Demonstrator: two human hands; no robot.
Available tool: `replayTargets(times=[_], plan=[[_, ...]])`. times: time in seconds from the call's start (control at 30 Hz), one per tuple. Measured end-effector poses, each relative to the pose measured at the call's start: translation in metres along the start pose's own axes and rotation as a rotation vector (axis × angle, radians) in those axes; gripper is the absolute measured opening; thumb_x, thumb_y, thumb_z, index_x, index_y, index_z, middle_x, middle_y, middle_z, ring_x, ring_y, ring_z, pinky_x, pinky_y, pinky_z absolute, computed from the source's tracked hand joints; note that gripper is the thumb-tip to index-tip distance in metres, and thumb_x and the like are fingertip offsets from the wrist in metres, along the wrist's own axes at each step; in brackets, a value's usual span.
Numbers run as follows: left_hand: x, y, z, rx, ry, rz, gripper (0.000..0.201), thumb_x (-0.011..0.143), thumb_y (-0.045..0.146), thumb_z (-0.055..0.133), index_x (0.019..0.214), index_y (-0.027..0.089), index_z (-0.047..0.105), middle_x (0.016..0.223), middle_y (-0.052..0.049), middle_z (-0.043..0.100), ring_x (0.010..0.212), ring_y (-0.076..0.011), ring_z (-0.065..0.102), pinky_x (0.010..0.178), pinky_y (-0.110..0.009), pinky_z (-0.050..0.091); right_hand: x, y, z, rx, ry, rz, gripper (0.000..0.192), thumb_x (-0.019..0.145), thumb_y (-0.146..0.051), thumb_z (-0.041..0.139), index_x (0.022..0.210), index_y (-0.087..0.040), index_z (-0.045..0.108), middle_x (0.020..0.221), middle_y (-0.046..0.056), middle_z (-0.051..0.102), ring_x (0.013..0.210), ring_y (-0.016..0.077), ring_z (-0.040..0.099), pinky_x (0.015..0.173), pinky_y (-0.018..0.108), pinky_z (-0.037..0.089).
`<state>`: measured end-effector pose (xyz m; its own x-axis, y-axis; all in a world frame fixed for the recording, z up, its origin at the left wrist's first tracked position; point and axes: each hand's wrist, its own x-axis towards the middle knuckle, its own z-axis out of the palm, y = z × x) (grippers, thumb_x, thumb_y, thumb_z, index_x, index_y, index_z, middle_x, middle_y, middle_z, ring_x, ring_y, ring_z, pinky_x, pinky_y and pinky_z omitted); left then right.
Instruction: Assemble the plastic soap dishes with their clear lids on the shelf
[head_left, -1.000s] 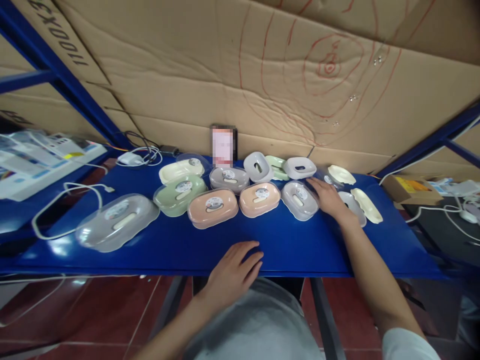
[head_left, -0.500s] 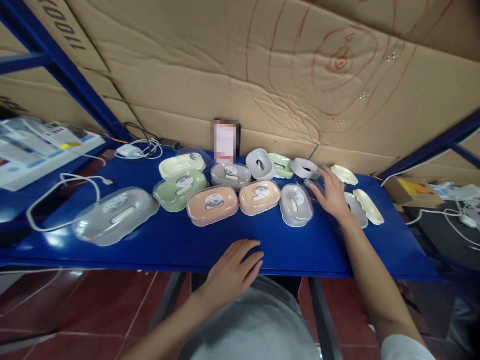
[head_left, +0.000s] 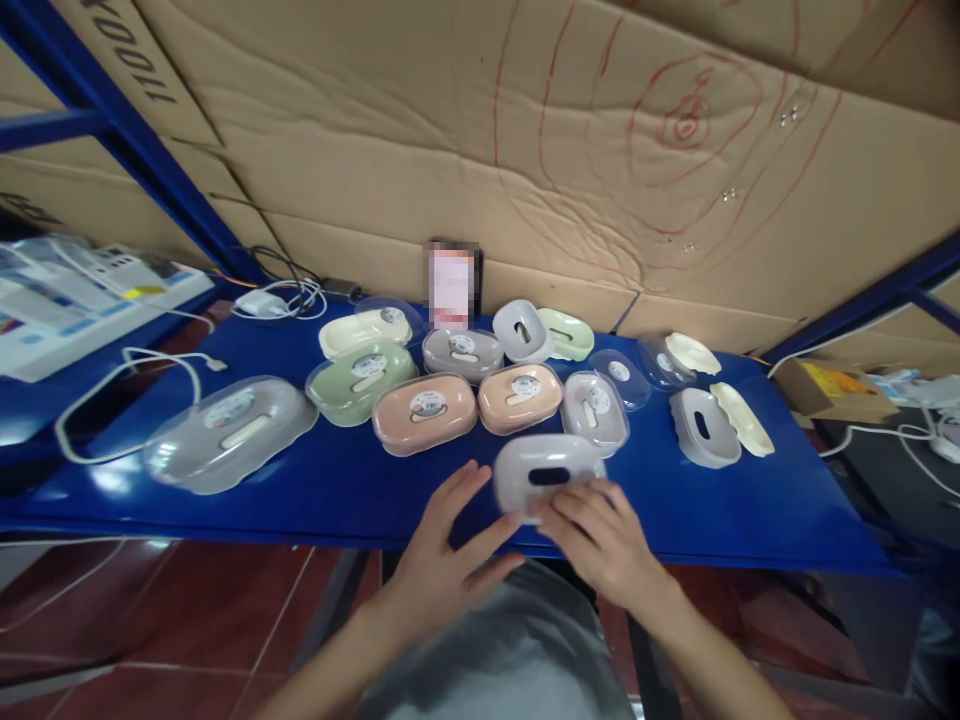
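My right hand (head_left: 602,540) grips a grey soap dish (head_left: 515,472) by its near right side, above the front of the table. The dish is tilted toward me and shows a dark oval slot in its middle. My left hand (head_left: 444,548) is open beside the dish's left end, fingers spread. Its fingertips come close to the dish; whether they touch I cannot tell. Just behind stand a lidded grey soap dish (head_left: 598,420), and two peach soap dishes (head_left: 517,400) under clear lids. Behind them at right lies a loose clear lid (head_left: 619,378) with a round sticker.
On the blue table (head_left: 375,500), more lidded dishes stand left, including a large grey one (head_left: 232,435) and a green one (head_left: 362,380). An open grey dish (head_left: 701,440) and cream trays (head_left: 742,420) lie right. A phone (head_left: 454,285) leans against the cardboard. A white cable (head_left: 127,455) loops at left.
My right hand has brought a grey soap dish from the back right toward me to the front middle. My left hand has opened and spread its fingers beside it.
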<state>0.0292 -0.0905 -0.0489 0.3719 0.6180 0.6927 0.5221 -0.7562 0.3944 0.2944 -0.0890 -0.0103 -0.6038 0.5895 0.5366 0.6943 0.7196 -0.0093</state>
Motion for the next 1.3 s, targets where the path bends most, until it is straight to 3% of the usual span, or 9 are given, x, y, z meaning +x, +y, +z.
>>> replayTargets(times=[0.17, 0.27, 0.47, 0.73, 0.87, 0.97, 1.1, 1.2, 1.3], plan=[[0.009, -0.008, -0.006, 0.06, -0.21, 0.093, 0.026, 0.106, 0.019, 0.063, 0.132, 0.02, 0.067, 0.144, -0.014, 0.063, 0.142, -0.0313, 0.058, 0.115, -0.052, 0.058, -0.006, -0.02, 0.018, 0.134, -0.132, 0.019, 0.033, 0.11, -0.026, 0.057, 0.14, -0.028, 0.068, 0.12, 0.005, 0.08, 0.115, 0.0224, 0.073, 0.104, 0.044, 0.057], [0.011, -0.012, -0.004, 0.032, -0.237, 0.092, 0.019, 0.107, 0.016, 0.059, 0.124, 0.019, 0.069, 0.133, -0.011, 0.07, 0.136, -0.0277, 0.063, 0.117, -0.05, 0.057, -0.011, 0.014, 0.003, 0.12, -0.034, 0.081, 0.037, 0.109, -0.028, 0.056, 0.145, -0.029, 0.064, 0.123, 0.007, 0.079, 0.118, 0.0248, 0.072, 0.107, 0.048, 0.054], [0.012, -0.015, -0.005, -0.036, -0.239, -0.022, 0.014, 0.104, 0.016, 0.063, 0.117, 0.019, 0.067, 0.143, -0.014, 0.064, 0.144, -0.0284, 0.057, 0.12, -0.047, 0.055, -0.058, 0.096, -0.022, -0.418, 0.126, 0.793, 0.053, 0.108, -0.051, 0.05, 0.151, -0.022, 0.057, 0.146, 0.02, 0.067, 0.137, 0.0412, 0.06, 0.111, 0.061, 0.041], [0.006, -0.022, -0.007, -0.021, -0.242, -0.1, 0.006, 0.102, 0.023, 0.069, 0.107, 0.021, 0.066, 0.153, -0.015, 0.056, 0.149, -0.0337, 0.052, 0.119, -0.052, 0.054, -0.128, 0.175, -0.038, -0.397, 0.218, 0.923, 0.06, 0.107, -0.06, 0.041, 0.139, -0.017, 0.069, 0.142, 0.023, 0.07, 0.131, 0.0429, 0.065, 0.104, 0.063, 0.051], [0.008, -0.024, -0.009, -0.053, -0.235, -0.124, 0.005, 0.102, 0.023, 0.069, 0.106, 0.021, 0.066, 0.152, -0.014, 0.058, 0.15, -0.0323, 0.053, 0.12, -0.049, 0.054, -0.143, 0.206, -0.058, -0.442, 0.223, 1.002, 0.066, 0.103, -0.069, 0.043, 0.116, -0.016, 0.079, 0.109, 0.026, 0.079, 0.104, 0.0486, 0.074, 0.086, 0.064, 0.057], [0.01, -0.024, -0.01, -0.101, -0.187, -0.121, 0.007, 0.102, 0.022, 0.07, 0.108, 0.022, 0.067, 0.146, -0.013, 0.063, 0.149, -0.0306, 0.055, 0.12, -0.046, 0.054, -0.136, 0.188, -0.064, -0.453, 0.282, 0.963, 0.054, 0.106, -0.062, 0.047, 0.113, -0.019, 0.079, 0.108, 0.026, 0.08, 0.104, 0.0474, 0.075, 0.09, 0.061, 0.058], [0.009, -0.025, -0.014, -0.175, 0.004, -0.175, 0.013, 0.102, 0.022, 0.071, 0.114, 0.022, 0.067, 0.13, -0.011, 0.07, 0.146, -0.0293, 0.059, 0.117, -0.045, 0.056, -0.112, 0.105, -0.051, -0.359, 0.428, 0.683, 0.026, 0.103, -0.035, 0.064, 0.128, -0.034, 0.073, 0.118, 0.014, 0.08, 0.116, 0.0412, 0.074, 0.105, 0.06, 0.055], [0.008, -0.026, -0.017, -0.198, 0.149, -0.197, 0.014, 0.102, 0.024, 0.071, 0.115, 0.022, 0.066, 0.128, -0.011, 0.069, 0.145, -0.0306, 0.06, 0.117, -0.05, 0.055, -0.089, 0.035, -0.032, -0.054, 0.219, 0.417, 0.039, 0.097, -0.019, 0.072, 0.132, -0.037, 0.071, 0.117, 0.005, 0.081, 0.11, 0.0355, 0.078, 0.099, 0.059, 0.06], [0.008, -0.025, -0.017, -0.211, 0.135, -0.173, 0.014, 0.102, 0.025, 0.072, 0.115, 0.022, 0.066, 0.129, -0.011, 0.069, 0.145, -0.0313, 0.059, 0.117, -0.051, 0.055, -0.068, -0.004, -0.012, 0.162, 0.066, 0.304, 0.042, 0.099, -0.013, 0.069, 0.138, -0.031, 0.069, 0.121, 0.005, 0.08, 0.116, 0.031, 0.076, 0.1, 0.054, 0.06]])
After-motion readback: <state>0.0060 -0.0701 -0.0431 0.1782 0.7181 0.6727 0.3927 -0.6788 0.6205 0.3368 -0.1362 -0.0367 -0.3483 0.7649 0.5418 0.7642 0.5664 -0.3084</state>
